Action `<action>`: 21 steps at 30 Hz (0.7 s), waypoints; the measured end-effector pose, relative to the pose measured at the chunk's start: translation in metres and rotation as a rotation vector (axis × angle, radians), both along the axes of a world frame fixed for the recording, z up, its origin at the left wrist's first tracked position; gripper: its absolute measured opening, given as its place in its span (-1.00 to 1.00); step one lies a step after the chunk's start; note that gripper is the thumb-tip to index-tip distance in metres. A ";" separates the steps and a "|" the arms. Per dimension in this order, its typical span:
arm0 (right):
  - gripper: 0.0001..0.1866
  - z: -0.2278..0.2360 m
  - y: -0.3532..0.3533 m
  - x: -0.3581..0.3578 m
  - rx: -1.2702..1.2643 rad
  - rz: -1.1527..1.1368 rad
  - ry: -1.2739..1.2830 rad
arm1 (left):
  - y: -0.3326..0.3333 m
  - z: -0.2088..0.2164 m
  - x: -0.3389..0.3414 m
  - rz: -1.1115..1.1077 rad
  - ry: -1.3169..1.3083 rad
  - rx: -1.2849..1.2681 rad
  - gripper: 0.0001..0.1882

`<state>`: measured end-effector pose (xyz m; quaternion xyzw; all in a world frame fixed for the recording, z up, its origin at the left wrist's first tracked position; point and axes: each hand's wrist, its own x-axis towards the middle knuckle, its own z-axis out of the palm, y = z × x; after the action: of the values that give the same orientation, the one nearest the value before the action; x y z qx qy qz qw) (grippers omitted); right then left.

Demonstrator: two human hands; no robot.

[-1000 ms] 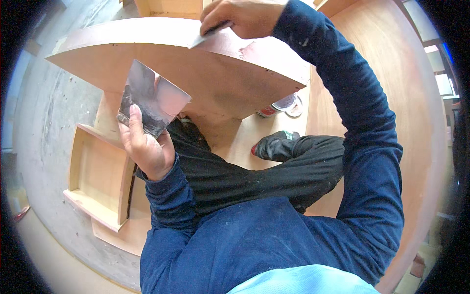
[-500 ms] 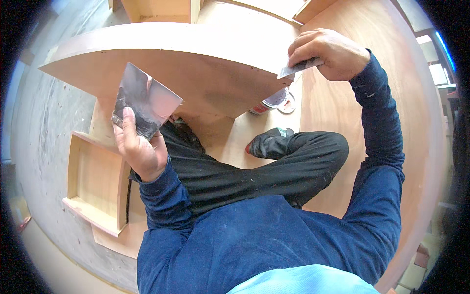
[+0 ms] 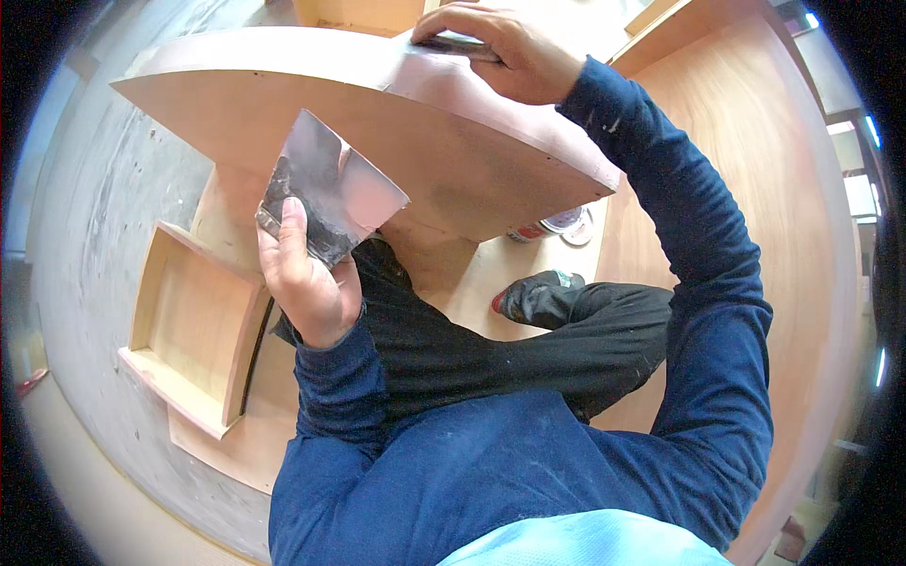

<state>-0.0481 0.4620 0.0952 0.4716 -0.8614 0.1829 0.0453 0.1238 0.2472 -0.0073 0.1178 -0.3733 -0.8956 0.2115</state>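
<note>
My left hand point(image 3: 307, 283) is closed on a flat metal scraper plate point(image 3: 304, 156), thumb on its dark, smeared face. A pinkish patch covers the plate's right side. Over the far side of a curved wooden piece point(image 3: 425, 151), my right hand point(image 3: 524, 52) grips a scraper point(image 3: 458, 44), mostly hidden under the fingers. That scraper lies against the piece's pale, pinkish curved edge, left of the piece's right corner. The left plate is held in front of the piece's flat underside, apart from my right hand.
Beneath the piece's right end stands a can point(image 3: 530, 230) with a round lid point(image 3: 578, 229) beside it. A shallow wooden box point(image 3: 193, 325) is at the left. A tall wooden panel point(image 3: 727, 160) rises at the right. My shoe point(image 3: 533, 298) rests on the wooden base.
My right hand with its scraper has swept left and farther away, from the right corner along the curved edge. The left hand and plate, like the wooden piece, appear shifted slightly right in view.
</note>
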 end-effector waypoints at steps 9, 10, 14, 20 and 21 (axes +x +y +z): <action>-0.61 -0.008 0.053 -0.004 0.149 0.081 0.106 | -0.002 -0.012 0.007 0.028 0.015 -0.361 -0.44; -0.62 0.003 0.054 0.000 0.201 0.077 0.068 | -0.001 -0.013 0.007 0.027 0.019 -0.415 -0.40; -0.65 0.016 0.018 -0.010 0.239 -0.007 -0.027 | -0.002 -0.017 0.005 0.034 0.052 -0.344 -0.42; -0.70 0.003 0.001 -0.050 0.141 0.295 0.032 | 0.005 0.001 0.003 -0.064 0.018 0.080 -0.48; -0.71 -0.002 0.003 -0.052 0.108 0.392 0.180 | 0.006 0.004 0.003 -0.079 0.039 0.126 -0.53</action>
<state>-0.1001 0.4654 0.0931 0.6460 -0.7545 0.0988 0.0603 0.1265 0.2531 -0.0033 0.0987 -0.3162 -0.9271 0.1756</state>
